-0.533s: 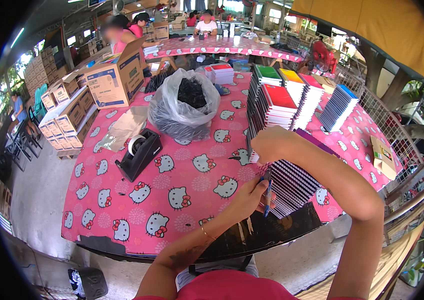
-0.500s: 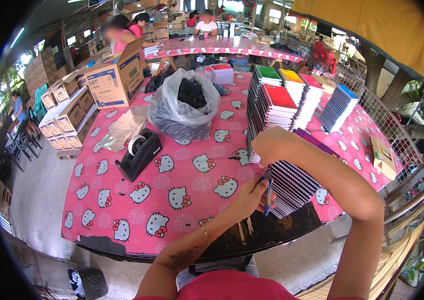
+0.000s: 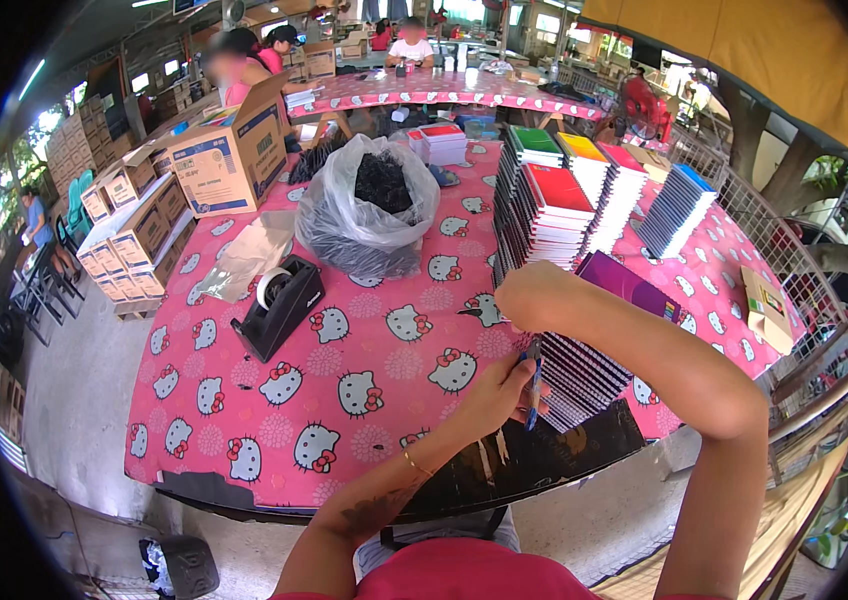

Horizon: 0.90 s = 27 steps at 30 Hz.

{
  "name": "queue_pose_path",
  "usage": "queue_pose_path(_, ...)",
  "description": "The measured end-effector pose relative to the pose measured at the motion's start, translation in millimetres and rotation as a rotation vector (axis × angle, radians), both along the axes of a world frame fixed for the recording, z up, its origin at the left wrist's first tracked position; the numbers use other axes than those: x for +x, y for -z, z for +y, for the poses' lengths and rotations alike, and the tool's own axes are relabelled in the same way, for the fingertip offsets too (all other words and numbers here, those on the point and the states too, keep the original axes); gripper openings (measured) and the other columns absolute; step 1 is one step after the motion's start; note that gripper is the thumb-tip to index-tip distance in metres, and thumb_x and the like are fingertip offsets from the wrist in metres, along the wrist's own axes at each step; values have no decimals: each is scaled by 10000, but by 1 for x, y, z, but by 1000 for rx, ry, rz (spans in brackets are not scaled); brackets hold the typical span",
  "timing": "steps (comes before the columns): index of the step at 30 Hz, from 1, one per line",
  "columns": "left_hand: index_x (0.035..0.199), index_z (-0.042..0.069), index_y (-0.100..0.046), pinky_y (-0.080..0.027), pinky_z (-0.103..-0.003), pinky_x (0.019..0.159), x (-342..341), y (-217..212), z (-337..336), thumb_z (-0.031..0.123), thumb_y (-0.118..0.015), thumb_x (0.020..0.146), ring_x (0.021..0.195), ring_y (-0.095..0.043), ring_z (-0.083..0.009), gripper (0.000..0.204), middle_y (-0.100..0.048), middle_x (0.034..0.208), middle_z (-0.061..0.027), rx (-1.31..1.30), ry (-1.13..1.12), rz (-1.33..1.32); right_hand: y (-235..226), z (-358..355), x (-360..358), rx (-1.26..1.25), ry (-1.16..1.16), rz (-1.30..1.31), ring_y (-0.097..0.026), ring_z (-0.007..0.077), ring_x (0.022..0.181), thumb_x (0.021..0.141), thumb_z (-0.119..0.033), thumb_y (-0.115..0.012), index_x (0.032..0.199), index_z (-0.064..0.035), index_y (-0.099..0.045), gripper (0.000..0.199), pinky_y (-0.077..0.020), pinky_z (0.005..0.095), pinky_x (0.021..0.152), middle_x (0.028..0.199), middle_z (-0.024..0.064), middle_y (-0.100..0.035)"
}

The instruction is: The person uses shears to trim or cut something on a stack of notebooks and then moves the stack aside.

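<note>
My left hand (image 3: 500, 398) is closed around a slim blue-handled hand tool (image 3: 533, 385), which looks like pliers and points up along the notebook spines. Just above it, my right hand (image 3: 532, 297) is bent down with its fingers curled; what they grip is hidden. Both hands are at the left edge of a stack of spiral-bound notebooks (image 3: 584, 385), whose dark coils face me. A purple-covered notebook (image 3: 629, 285) shows behind my right forearm. Taller stacks of notebooks with red (image 3: 557, 190), green (image 3: 536, 142) and yellow (image 3: 584, 150) covers stand just beyond.
A black tape dispenser (image 3: 284, 305) and a clear plastic bag (image 3: 369, 250) of black coils sit left on the pink table (image 3: 364, 350). An open carton (image 3: 219, 165) stands behind them. Blue-covered notebooks (image 3: 679, 210) stand at right. People work at the far table (image 3: 424, 90).
My right hand and forearm have shifted slightly left and down, uncovering more of the purple notebook. My left hand stays nearly in place with the tool.
</note>
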<state>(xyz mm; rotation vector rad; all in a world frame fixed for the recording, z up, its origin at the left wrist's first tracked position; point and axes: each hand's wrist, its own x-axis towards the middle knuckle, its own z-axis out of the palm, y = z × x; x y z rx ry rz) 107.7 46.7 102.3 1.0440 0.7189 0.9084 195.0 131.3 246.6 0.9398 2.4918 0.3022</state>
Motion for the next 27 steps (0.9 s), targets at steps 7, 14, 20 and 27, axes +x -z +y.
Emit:
queue_pose_path(7, 1207, 14, -434, -572, -358, 560, -1, -10, -4, 341, -402, 1015, 712, -666, -250, 380, -637, 896, -154, 79, 41, 91, 13, 6, 5, 17, 37, -63, -693, 284, 848, 776, -153, -652, 884, -61, -720, 157, -554, 395, 645, 941, 128, -694)
queue_pose_path(14, 1159, 16, -448, -577, -363, 568, 3, 9, -5, 340, -396, 1016, 705, -667, -250, 358, -636, 898, -159, -39, -16, -15, 10, -1, -2, -14, -2, -85, -694, 277, 861, 773, -142, -661, 941, -54, -723, 199, -556, 390, 649, 942, 133, -700)
queue_pose_path(20, 1167, 12, -450, -564, -332, 542, 3, -3, -5, 351, -393, 1017, 665, -667, -234, 375, -641, 902, -163, 88, 12, 108, 18, 0, -2, -7, 33, -114, -693, 277, 878, 776, -126, -656, 961, -56, -719, 208, -558, 387, 667, 950, 131, -701)
queue_pose_path(27, 1253, 1, -425, -568, -333, 554, 3, 14, -13, 348, -390, 1017, 665, -670, -234, 421, -643, 905, -170, -73, -27, -10, 17, -5, -3, 24, -30, -75, -692, 279, 896, 802, -130, -625, 980, -49, -717, 216, -559, 379, 678, 975, 134, -702)
